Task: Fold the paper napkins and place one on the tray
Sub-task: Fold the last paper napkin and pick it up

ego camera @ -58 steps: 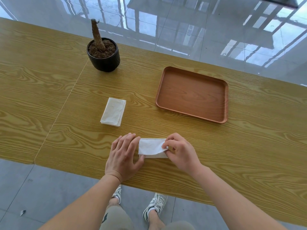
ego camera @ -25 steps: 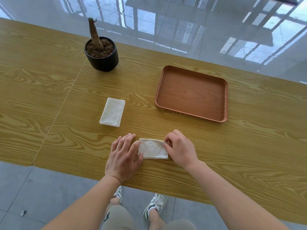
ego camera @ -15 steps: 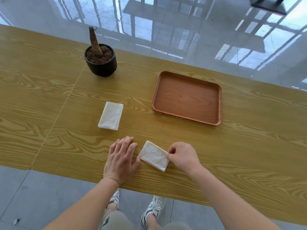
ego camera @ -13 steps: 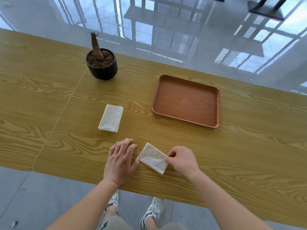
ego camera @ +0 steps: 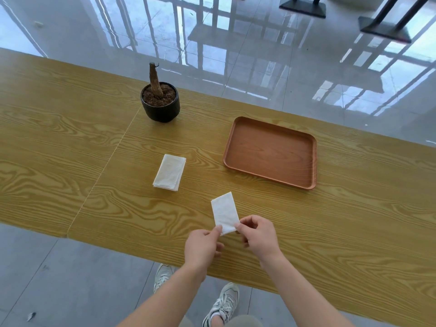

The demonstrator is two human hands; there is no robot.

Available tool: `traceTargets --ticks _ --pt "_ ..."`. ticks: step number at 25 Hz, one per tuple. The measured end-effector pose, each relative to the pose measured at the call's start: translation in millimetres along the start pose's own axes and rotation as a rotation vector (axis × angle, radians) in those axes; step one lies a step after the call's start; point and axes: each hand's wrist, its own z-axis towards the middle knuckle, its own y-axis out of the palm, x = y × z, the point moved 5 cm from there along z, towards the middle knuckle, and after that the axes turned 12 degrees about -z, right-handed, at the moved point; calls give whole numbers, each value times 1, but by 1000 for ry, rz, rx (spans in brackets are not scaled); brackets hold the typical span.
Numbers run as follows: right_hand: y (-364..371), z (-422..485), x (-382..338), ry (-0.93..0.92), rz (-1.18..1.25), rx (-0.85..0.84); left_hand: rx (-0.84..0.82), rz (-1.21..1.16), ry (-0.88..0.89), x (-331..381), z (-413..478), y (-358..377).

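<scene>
A small folded white napkin point(ego camera: 224, 212) lies lengthwise away from me near the table's front edge. My left hand point(ego camera: 202, 249) pinches its near left corner and my right hand point(ego camera: 258, 237) pinches its near right corner. A stack of white napkins point(ego camera: 169, 172) rests on the table to the left and farther back. The brown wooden tray point(ego camera: 306, 182) sits at the back right with nothing in it, well clear of both hands.
A black pot with a bare stem point(ego camera: 161, 103) stands at the back, left of the tray. The wooden table point(ego camera: 70, 138) has a seam running diagonally on the left. Its front edge is just under my wrists; glossy floor lies beyond.
The napkin has been turned from lying crosswise to pointing away from me. My left hand lifted off the table and now pinches the near corner beside my right hand.
</scene>
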Motion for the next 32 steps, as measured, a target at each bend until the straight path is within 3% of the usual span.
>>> traceTargets --ticks 2,4,9,15,32 --pt "0 -2 -2 -1 23 -2 -54 -240 -145 -3 1 4" --pt "-1 -3 -1 3 31 1 -81 -283 -135 -2 3 4" --pt "7 1 -2 -14 -73 -13 13 -48 157 16 4 -15" --pt "38 10 -35 -80 -218 -61 105 103 354 49 9 -57" --pt "124 56 -132 -98 -302 -57 270 173 430 117 79 -143"
